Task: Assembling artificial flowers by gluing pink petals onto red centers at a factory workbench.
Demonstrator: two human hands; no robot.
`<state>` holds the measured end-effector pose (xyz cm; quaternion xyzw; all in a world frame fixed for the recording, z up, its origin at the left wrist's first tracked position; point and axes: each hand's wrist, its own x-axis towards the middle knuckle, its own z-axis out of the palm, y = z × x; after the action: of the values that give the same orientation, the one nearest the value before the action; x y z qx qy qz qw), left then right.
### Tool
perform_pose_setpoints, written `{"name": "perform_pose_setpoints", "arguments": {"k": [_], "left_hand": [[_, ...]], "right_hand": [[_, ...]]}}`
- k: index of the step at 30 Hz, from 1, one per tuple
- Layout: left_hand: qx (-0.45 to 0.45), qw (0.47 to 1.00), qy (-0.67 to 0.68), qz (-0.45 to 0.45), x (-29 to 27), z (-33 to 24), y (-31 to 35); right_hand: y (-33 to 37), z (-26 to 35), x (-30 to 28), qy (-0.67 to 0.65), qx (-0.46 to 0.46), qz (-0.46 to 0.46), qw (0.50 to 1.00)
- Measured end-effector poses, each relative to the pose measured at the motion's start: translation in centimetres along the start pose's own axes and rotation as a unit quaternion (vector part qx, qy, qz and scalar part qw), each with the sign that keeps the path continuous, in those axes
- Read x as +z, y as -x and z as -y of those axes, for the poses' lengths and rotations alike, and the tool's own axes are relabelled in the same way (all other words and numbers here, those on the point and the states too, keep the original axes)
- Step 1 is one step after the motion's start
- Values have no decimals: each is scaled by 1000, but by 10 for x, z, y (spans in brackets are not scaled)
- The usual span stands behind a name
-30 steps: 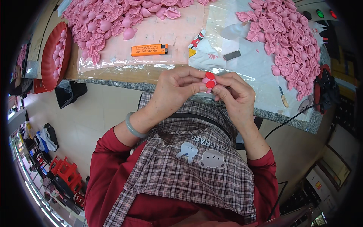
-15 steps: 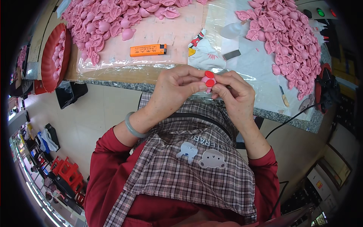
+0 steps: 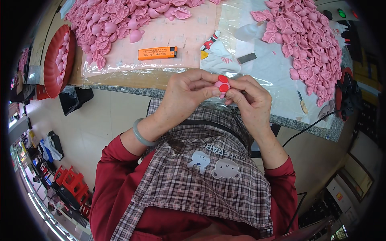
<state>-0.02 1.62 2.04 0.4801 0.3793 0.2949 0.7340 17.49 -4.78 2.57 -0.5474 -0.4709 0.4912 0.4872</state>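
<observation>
Just beyond the table's front edge, both hands pinch a small pink plastic piece [image 3: 220,84] with two round red parts on it. My left hand [image 3: 185,90] grips its left side between thumb and fingers, and a pale green bangle circles that wrist. From the right, my right hand [image 3: 251,96] holds the same piece with thumb and forefinger. Fingertips cover much of its sides and underside. Nearest to the hands on the table lie a printed white cloth [image 3: 219,60], a small dark grey block [image 3: 246,58] and an orange lighter [image 3: 157,53].
Heaps of pink moulded parts lie at the back left [image 3: 106,28] and right [image 3: 309,52]. A red fluted dish [image 3: 49,60] with pink pieces stands at the left edge. A small knife [image 3: 302,102], a translucent bottle [image 3: 246,33] and a black cable [image 3: 313,123] are to the right.
</observation>
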Motion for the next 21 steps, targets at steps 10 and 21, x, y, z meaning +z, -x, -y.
{"name": "perform_pose_setpoints", "arguments": {"k": [10,21], "left_hand": [[152,985,-69,47,-4,15,7],[331,916,-227,16,-7,18,5]], "right_hand": [[7,-9,3,136,-133,-49,981],[8,-12,2,202,-266,-31,942]]}}
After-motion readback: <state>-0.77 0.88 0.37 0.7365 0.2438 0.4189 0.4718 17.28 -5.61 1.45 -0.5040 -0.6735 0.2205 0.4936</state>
